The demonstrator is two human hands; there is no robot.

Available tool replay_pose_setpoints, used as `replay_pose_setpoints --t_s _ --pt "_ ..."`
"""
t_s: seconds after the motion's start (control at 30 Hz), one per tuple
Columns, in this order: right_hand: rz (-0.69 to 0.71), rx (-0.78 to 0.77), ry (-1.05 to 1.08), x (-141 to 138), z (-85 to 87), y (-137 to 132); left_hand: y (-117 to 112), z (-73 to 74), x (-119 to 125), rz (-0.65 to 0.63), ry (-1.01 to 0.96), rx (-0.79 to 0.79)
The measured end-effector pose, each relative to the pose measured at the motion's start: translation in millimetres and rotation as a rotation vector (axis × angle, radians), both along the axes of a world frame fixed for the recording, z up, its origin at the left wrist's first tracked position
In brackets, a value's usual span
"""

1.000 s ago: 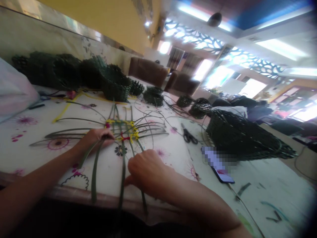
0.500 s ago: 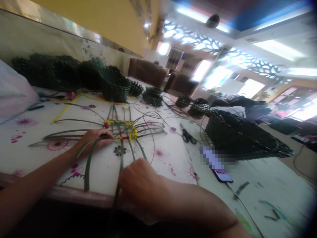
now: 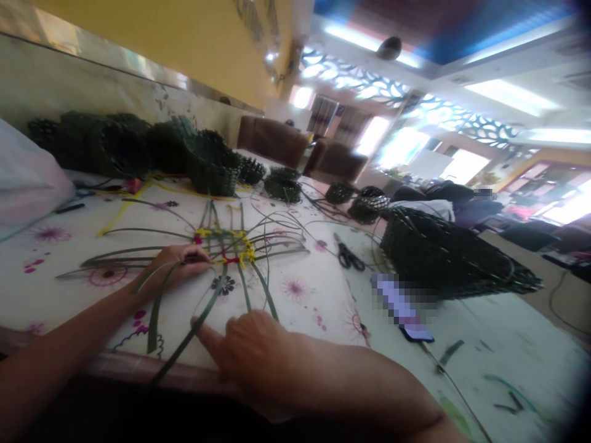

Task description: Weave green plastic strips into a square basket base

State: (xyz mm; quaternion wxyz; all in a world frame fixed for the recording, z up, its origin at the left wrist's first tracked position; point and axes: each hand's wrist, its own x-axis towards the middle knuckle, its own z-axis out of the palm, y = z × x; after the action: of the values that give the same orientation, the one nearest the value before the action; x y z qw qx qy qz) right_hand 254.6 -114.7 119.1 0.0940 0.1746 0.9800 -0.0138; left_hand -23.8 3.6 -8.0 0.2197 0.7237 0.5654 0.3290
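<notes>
A small flat weave (image 3: 224, 246) of dark green strips, with yellow and red ties around its square middle, lies on the flowered tablecloth. Its long strips spread out on all sides. My left hand (image 3: 182, 261) is closed at the weave's lower left corner, pinching a green strip. My right hand (image 3: 258, 351) is at the near edge, its index finger stretched out and its other fingers curled under. That fingertip touches a long green strip (image 3: 210, 301) slanting toward the table edge. A thin looped cord runs by the fingertip; what the curled fingers hold is hidden.
Dark green woven baskets (image 3: 210, 163) line the back of the table. A large basket (image 3: 443, 258) lies on its side at the right, near scissors (image 3: 347, 253) and a phone (image 3: 401, 314). Strip scraps (image 3: 510, 403) lie at the lower right. A pale bag (image 3: 28, 178) stands at the left.
My right hand has gone from a fist round the long strip to a stretched index finger. The strip has swung leftward. My left hand stays at the corner.
</notes>
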Motion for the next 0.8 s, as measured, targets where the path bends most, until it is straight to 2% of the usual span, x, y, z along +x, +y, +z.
replay_pose_setpoints --t_s 0.07,0.13,0.27,0.37,0.47,0.6,0.67,0.8 --pt "-0.051 0.033 0.033 -8 2.0 0 1 -2.0 -1 -0.027 0.006 0.002" --pt "-0.168 0.086 0.072 -20 0.9 4 2 -2.9 -2 -0.059 0.016 0.005" --pt "-0.361 0.207 0.167 -28 -2.8 26 2 -3.3 -3 -0.068 0.016 0.025" --pt "-0.406 0.255 0.26 -15 4.3 44 2 -5.0 -3 -0.083 0.016 0.024" --pt "-0.455 0.32 0.392 8 19.6 58 5 -9.4 -4 -0.111 0.019 0.077" --pt "-0.413 0.38 0.524 33 43.2 61 9 -17.3 -8 -0.219 0.062 0.148" --pt "-0.42 0.35 0.438 43 55.3 56 12 -20.9 -10 -0.267 0.076 0.184" --pt "-0.427 0.086 0.048 55 76.8 37 16 -25.7 -12 -0.31 0.089 0.229"
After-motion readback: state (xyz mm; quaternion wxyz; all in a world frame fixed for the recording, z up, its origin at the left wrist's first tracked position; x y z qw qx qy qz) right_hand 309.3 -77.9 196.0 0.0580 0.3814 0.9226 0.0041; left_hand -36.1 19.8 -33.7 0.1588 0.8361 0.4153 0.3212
